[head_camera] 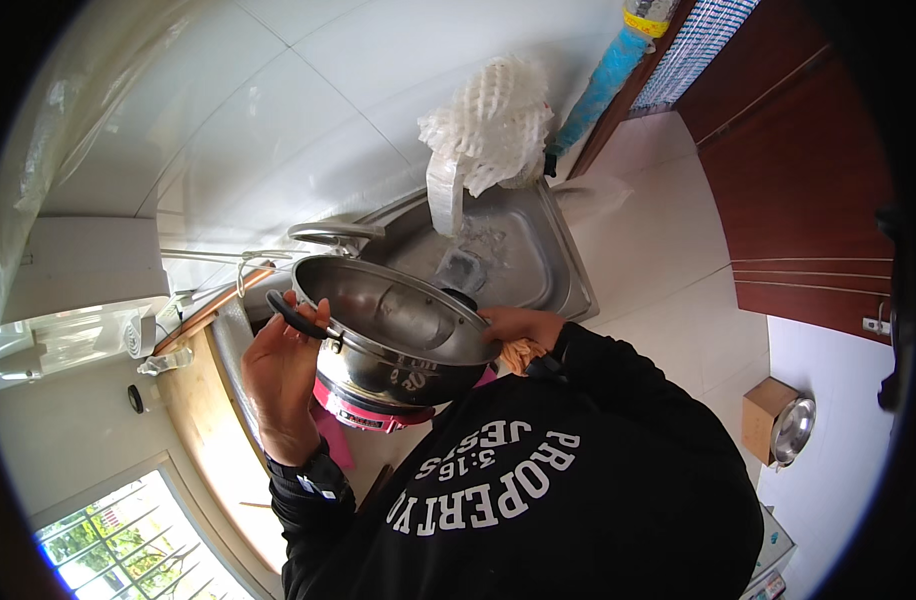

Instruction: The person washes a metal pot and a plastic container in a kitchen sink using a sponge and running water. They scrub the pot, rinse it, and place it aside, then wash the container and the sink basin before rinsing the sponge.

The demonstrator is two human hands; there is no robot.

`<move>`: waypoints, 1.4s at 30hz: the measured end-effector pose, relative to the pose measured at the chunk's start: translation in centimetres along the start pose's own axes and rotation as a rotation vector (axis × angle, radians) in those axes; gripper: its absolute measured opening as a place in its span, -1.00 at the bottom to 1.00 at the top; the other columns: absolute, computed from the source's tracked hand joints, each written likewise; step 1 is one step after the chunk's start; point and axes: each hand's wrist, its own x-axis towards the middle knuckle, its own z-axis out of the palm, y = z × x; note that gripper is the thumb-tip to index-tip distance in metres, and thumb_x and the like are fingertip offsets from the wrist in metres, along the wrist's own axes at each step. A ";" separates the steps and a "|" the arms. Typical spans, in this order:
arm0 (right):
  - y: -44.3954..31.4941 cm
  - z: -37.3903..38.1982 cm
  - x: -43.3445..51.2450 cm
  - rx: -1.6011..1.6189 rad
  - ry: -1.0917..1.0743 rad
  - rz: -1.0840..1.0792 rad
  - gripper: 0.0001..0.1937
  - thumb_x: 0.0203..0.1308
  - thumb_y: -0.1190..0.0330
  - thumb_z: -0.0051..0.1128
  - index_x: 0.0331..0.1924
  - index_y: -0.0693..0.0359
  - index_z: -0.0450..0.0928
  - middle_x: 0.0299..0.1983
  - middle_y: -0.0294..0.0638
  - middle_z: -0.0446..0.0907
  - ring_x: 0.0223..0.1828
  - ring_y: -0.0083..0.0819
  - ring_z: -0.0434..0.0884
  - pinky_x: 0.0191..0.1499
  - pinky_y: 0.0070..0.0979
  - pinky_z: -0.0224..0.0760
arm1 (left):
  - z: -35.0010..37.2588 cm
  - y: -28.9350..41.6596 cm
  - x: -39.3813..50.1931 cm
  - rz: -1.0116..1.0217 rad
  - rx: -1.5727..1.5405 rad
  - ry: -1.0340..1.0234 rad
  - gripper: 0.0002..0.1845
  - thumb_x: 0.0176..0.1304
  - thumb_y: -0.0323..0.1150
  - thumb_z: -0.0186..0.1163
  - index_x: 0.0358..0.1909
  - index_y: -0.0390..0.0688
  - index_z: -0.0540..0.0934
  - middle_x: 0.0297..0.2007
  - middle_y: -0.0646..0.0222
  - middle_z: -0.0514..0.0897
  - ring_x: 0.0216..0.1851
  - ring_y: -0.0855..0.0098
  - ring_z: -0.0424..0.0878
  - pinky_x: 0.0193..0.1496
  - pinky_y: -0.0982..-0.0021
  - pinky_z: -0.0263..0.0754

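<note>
A shiny stainless steel pot (398, 311) is held tilted in front of my black top, its open mouth facing up and towards the sink. My left hand (289, 360) grips its black loop handle (296, 315) with fingers curled at the rim. At the pot's other side, my right hand (514, 326) holds the rim near the second handle, with an orange-brown cloth (521, 355) under the palm. A red-pink appliance or base (375, 416) with a dark panel shows just below the pot; whether they touch I cannot tell.
Behind the pot lies a stainless steel sink (529, 247) with a curved faucet (336, 231) at its left. White foam netting (495, 120) hangs on the wall over it. A cardboard box (765, 416) and a metal basin (794, 431) stand on the right; a barred window (135, 540) is lower left.
</note>
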 end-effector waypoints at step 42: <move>-6.2 -1.8 -4.1 -0.092 -0.364 0.155 -0.52 0.04 0.57 0.05 0.14 0.37 0.40 -0.08 -0.09 0.61 -0.11 -0.34 0.64 -0.02 -0.41 0.54 | 0.7 -3.8 -9.7 0.338 0.114 0.104 -0.73 0.36 -0.45 0.01 0.03 -0.36 0.45 -0.20 0.21 0.60 -0.09 0.24 0.59 0.20 0.18 0.41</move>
